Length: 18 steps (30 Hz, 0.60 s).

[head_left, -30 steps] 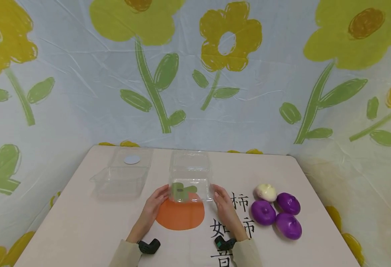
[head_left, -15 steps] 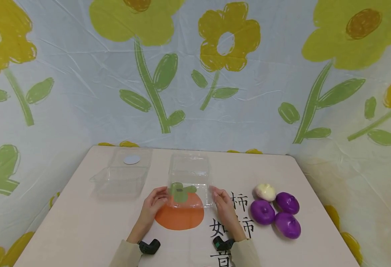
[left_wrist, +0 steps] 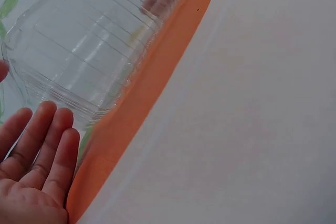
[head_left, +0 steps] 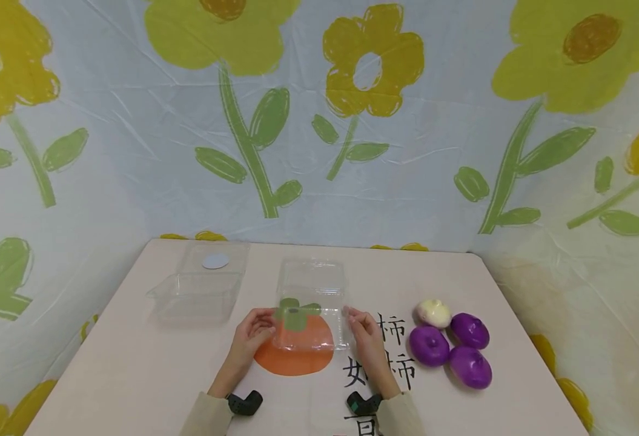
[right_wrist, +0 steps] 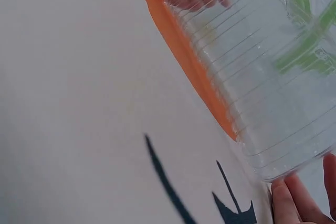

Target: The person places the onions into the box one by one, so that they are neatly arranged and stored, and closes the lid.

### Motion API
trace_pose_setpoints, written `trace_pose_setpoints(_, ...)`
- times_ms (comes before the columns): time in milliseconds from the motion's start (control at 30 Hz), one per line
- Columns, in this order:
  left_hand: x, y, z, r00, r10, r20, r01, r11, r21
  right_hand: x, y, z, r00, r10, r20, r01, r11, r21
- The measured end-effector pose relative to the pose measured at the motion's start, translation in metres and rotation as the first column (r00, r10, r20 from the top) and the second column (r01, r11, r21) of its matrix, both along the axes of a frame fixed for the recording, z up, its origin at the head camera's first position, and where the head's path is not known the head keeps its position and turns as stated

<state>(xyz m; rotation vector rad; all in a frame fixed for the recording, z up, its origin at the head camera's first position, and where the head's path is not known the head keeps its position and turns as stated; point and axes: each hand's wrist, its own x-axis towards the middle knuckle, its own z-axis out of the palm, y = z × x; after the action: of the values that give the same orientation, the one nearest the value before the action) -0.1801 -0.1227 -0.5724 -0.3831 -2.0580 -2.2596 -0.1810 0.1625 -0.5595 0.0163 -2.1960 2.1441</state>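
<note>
Both hands hold a clear plastic clamshell box [head_left: 311,315] between them, the left hand [head_left: 252,331] at its left side and the right hand [head_left: 364,332] at its right. In the left wrist view the fingers [left_wrist: 39,145] lie fairly straight just beside the ribbed wall of the box [left_wrist: 79,61]; whether they press on it or only sit close is hard to tell from that angle. In the right wrist view the fingertips [right_wrist: 294,203] meet the box's lower rim [right_wrist: 262,103]. The box sits over the orange persimmon print [head_left: 294,348] on the table [head_left: 134,375], its lid hinged open toward the back.

To the left, well apart, a second clear clamshell box [head_left: 199,287] lies open, a round grey sticker [head_left: 215,261] on its lid. To the right of the hands, black characters [head_left: 392,339] are printed on the tabletop, and beyond them sit three purple onions [head_left: 450,351] and one pale onion [head_left: 433,313], bunched together and touching. A cloth with yellow flowers [head_left: 370,60] hangs behind the table.
</note>
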Motion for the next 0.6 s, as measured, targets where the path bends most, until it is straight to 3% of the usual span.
trace_pose_setpoints(167, 0.001, 0.003, 0.001, 1.000, 0.017, -0.014, -0.017, 1.000, -0.012, 0.005, 0.002, -0.001, 1.000, -0.016, 0.006, 0.016, 1.000, -0.017)
trace_pose_setpoints(333, 0.003, 0.005, 0.003, 0.998, 0.043, -0.051, -0.048, 0.996, -0.082, 0.010, 0.002, 0.001, 1.000, -0.025, 0.000, 0.025, 0.999, -0.030)
trace_pose_setpoints(600, 0.014, 0.004, 0.031, 0.987, 0.035, -0.156, -0.062, 0.984, -0.169, 0.011, 0.000, 0.002, 1.000, -0.031, 0.000, 0.031, 0.996, -0.081)
